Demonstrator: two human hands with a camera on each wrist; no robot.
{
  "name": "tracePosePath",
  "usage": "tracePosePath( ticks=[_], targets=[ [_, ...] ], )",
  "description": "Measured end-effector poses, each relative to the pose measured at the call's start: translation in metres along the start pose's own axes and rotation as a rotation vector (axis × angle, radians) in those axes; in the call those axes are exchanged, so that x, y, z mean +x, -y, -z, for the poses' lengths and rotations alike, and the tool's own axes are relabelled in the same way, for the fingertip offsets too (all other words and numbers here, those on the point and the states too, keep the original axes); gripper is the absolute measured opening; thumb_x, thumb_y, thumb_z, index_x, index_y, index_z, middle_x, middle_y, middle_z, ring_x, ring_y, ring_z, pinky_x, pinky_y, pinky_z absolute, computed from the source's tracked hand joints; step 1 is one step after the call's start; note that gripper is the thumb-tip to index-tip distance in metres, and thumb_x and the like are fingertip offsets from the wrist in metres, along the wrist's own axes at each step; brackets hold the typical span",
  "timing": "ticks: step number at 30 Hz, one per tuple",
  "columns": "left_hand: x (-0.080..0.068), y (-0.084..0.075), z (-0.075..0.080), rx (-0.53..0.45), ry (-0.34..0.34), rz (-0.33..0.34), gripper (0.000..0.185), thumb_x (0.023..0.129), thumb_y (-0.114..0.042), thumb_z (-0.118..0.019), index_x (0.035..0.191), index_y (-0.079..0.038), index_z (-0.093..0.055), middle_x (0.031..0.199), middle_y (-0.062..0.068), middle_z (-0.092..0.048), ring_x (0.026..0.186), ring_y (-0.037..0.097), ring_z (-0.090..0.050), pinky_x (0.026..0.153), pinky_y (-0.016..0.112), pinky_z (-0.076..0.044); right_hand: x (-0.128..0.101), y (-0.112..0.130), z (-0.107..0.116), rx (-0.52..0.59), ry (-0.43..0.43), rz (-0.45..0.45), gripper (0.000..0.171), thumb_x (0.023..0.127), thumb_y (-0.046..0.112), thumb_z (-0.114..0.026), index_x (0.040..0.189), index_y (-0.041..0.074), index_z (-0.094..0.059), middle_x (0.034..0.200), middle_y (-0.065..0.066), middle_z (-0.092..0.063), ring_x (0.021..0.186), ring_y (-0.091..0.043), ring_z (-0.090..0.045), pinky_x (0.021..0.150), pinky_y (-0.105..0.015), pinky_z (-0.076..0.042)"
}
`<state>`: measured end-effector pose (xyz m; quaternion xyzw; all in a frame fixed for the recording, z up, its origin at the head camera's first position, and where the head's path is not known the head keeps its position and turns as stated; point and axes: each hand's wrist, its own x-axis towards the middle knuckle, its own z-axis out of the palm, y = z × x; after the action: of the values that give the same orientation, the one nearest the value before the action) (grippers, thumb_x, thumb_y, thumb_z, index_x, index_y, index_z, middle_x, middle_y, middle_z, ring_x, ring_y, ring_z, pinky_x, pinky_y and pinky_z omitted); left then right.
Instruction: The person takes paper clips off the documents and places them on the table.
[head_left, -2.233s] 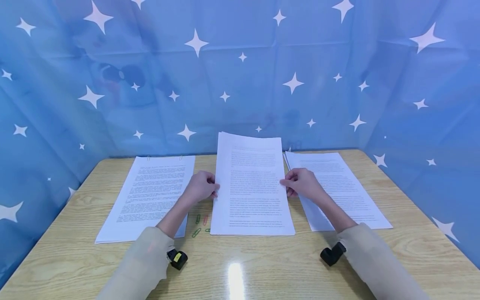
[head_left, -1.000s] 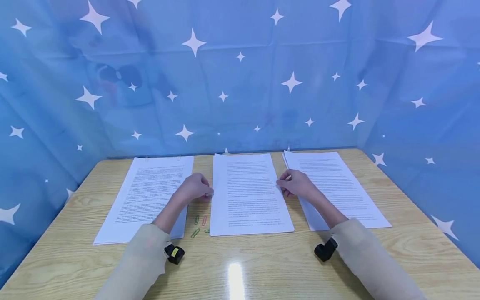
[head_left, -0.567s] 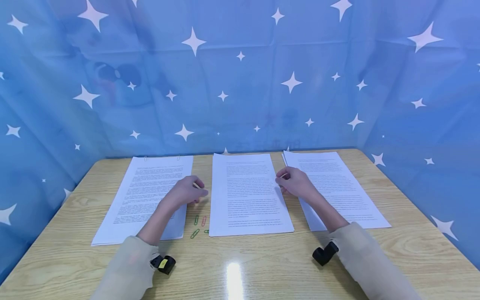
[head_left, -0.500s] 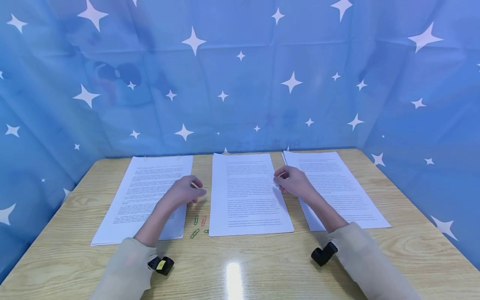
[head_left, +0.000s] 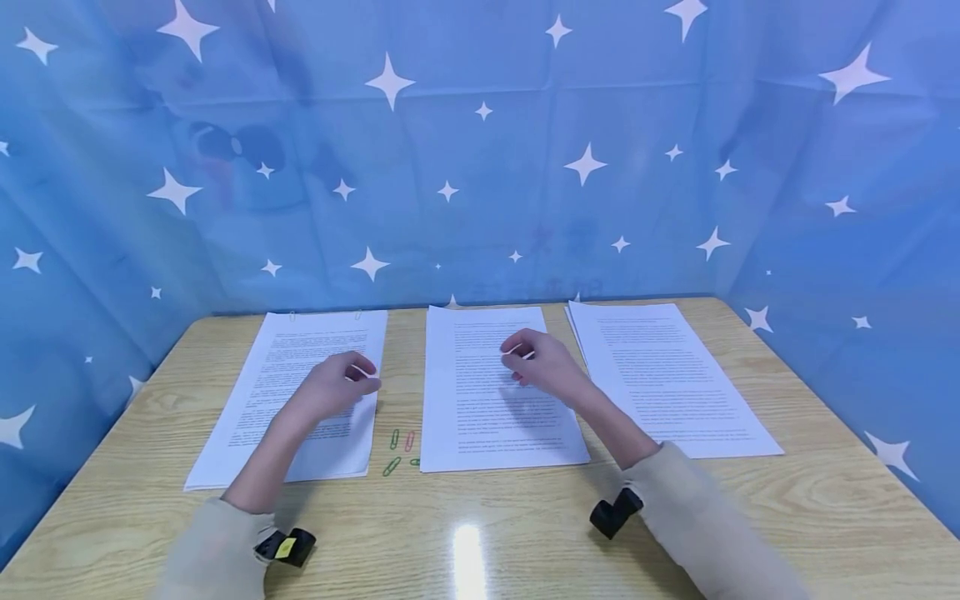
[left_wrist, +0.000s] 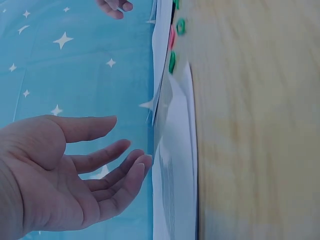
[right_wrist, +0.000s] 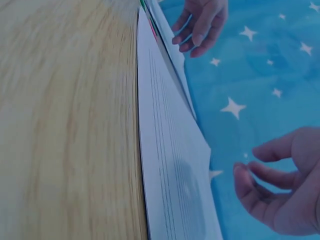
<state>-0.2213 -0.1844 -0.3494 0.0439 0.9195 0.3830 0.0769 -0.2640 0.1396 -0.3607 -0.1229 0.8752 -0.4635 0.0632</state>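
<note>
Blue star-printed cloth (head_left: 480,150) hung behind and at both sides of a light wooden table (head_left: 480,533). On the table lay three stacks of printed sheets in a row: left stack (head_left: 262,433), middle stack (head_left: 480,433), right stack (head_left: 675,392), each flat and slightly apart from its neighbour. Two small clips (head_left: 326,315) seen on the far edge of the left stack. Left hand (head_left: 330,392) hovered above the left stack, near its right edge, fingers relaxed and gently bent, palm empty in the left wrist view (left_wrist: 65,175). Right hand (head_left: 543,367) hovered above the upper part of the middle stack, fingers loosely curved and spread, holding nothing in the right wrist view (right_wrist: 285,195). Whether any fingertip touched the paper could not be told. Black wrist cameras (head_left: 611,512) worn below both beige sleeves (head_left: 697,533). Between the left and middle stacks, near the front, lay loose paper clips (head_left: 397,450), green and pink, untouched by both hands.
</note>
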Motion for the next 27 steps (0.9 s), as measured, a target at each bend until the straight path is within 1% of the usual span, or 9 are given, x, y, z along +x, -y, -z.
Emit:
tracePosePath(
  ticks=[2,6,10,13,16,18,22,27],
  targets=[
    [-0.002,0.004,0.004,0.011,-0.006,0.003,0.036,0.097,-0.021,-0.065,0.122,0.004,-0.061,0.112,0.021,-0.065,0.097,0.032,-0.062,0.08,0.045,-0.052,0.002,0.005,-0.007,-0.002,0.017,0.01,0.028,0.099,0.013,-0.061,0.121,-0.003,-0.062,0.102,-0.016,-0.067,0.082,-0.03,-0.068,0.073,-0.036,-0.058],
    [-0.006,0.014,0.011,0.026,-0.013,0.013,0.038,0.098,-0.023,-0.064,0.124,0.005,-0.06,0.114,0.022,-0.064,0.099,0.033,-0.062,0.082,0.046,-0.051,0.005,0.013,-0.022,0.003,0.042,0.046,0.026,0.098,0.011,-0.062,0.12,-0.003,-0.063,0.102,-0.018,-0.069,0.083,-0.029,-0.069,0.074,-0.035,-0.058],
    [-0.008,0.025,0.017,0.035,-0.021,0.021,0.039,0.098,-0.023,-0.063,0.124,0.005,-0.06,0.115,0.023,-0.063,0.098,0.034,-0.062,0.082,0.046,-0.051,0.005,0.021,-0.039,0.003,0.062,0.101,0.025,0.098,0.011,-0.063,0.12,-0.002,-0.065,0.101,-0.014,-0.069,0.085,-0.026,-0.07,0.074,-0.031,-0.058],
    [-0.009,0.033,0.023,0.043,-0.027,0.025,0.04,0.098,-0.023,-0.063,0.124,0.006,-0.059,0.115,0.025,-0.063,0.098,0.035,-0.061,0.081,0.047,-0.051,0.005,0.028,-0.053,0.008,0.084,0.13,0.025,0.098,0.012,-0.063,0.119,-0.001,-0.066,0.101,-0.009,-0.069,0.085,-0.021,-0.068,0.074,-0.029,-0.058],
    [-0.012,0.04,0.029,0.047,-0.026,0.043,0.041,0.098,-0.023,-0.063,0.125,0.007,-0.058,0.117,0.026,-0.062,0.099,0.036,-0.061,0.081,0.047,-0.051,0.006,0.036,-0.065,0.011,0.106,0.126,0.025,0.098,0.013,-0.064,0.119,0.0,-0.067,0.103,-0.006,-0.068,0.085,-0.015,-0.066,0.074,-0.027,-0.057],
    [-0.014,0.045,0.033,0.052,-0.024,0.051,0.042,0.098,-0.024,-0.063,0.125,0.007,-0.057,0.117,0.027,-0.061,0.099,0.036,-0.061,0.081,0.047,-0.051,0.007,0.041,-0.072,0.021,0.12,0.114,0.026,0.098,0.014,-0.064,0.12,0.001,-0.067,0.104,-0.005,-0.068,0.086,-0.014,-0.065,0.074,-0.026,-0.057],
    [-0.017,0.055,0.041,0.052,-0.022,0.069,0.043,0.099,-0.025,-0.062,0.126,0.008,-0.056,0.119,0.029,-0.06,0.1,0.037,-0.06,0.081,0.047,-0.05,0.01,0.047,-0.084,0.057,0.157,0.091,0.029,0.098,0.014,-0.062,0.123,-0.001,-0.065,0.105,-0.006,-0.067,0.088,-0.017,-0.067,0.076,-0.027,-0.057],
    [-0.022,0.069,0.052,0.041,-0.012,0.093,0.047,0.1,-0.026,-0.061,0.129,0.009,-0.054,0.125,0.032,-0.056,0.106,0.04,-0.057,0.083,0.046,-0.049,0.014,0.052,-0.096,0.1,0.189,0.053,0.035,0.094,0.012,-0.062,0.125,-0.003,-0.064,0.102,-0.005,-0.067,0.088,-0.021,-0.068,0.076,-0.028,-0.057]
  ],
)
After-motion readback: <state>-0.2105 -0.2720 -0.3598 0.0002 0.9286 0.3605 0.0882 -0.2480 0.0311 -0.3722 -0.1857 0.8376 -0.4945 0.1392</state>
